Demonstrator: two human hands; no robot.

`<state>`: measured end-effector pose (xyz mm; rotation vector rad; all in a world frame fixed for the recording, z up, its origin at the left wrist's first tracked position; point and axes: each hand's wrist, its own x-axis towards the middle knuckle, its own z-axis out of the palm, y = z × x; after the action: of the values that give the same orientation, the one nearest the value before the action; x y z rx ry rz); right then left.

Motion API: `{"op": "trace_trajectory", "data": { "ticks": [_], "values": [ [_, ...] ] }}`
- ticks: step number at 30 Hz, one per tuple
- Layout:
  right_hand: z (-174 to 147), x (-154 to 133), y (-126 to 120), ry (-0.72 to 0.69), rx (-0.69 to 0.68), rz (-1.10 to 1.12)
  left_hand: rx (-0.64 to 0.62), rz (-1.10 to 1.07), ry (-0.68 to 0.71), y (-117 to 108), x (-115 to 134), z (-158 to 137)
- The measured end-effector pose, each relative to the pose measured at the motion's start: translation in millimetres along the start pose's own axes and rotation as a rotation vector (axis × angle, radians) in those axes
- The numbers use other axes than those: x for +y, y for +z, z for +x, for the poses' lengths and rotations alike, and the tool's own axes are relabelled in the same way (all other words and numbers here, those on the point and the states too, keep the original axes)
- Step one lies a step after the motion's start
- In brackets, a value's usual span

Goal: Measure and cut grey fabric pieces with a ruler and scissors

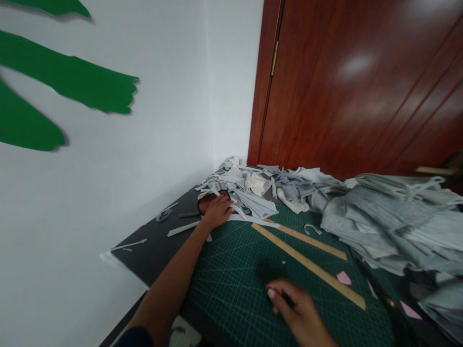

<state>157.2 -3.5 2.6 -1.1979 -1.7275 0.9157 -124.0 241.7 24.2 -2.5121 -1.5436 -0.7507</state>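
My left hand (pixel 218 212) reaches to the far left of the green cutting mat (pixel 231 270), its fingers spread over pale fabric strips. It touches or lies beside a reddish-brown item with a black rim (pixel 204 204), partly covered by the hand and scraps. My right hand (pixel 298 308) is over the near part of the mat, fingers curled and thumb against the index finger; whether something small is in the pinch is hidden. Two wooden rulers (pixel 311 265) lie on the mat between the hands and the fabric.
Grey and white fabric scraps (pixel 256 185) heap along the back by the wall and the wooden door (pixel 347 86). A large pile of grey cloth (pixel 394 217) covers the right side. Pink scraps (pixel 343 278) and a long dark tool (pixel 388 301) lie at right.
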Motion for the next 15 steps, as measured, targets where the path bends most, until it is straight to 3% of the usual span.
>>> {"op": "trace_trajectory", "data": {
  "ticks": [7, 15],
  "values": [
    [1.1, -3.5, -1.8, 0.046, -0.011, 0.038, -0.035, -0.101, 0.099, 9.1, 31.0, 0.9],
    [-0.2, 0.3, 0.2, 0.088, -0.009, 0.093, 0.128, -0.324, -0.104, 13.5, 34.8, 11.7]
  ]
}}
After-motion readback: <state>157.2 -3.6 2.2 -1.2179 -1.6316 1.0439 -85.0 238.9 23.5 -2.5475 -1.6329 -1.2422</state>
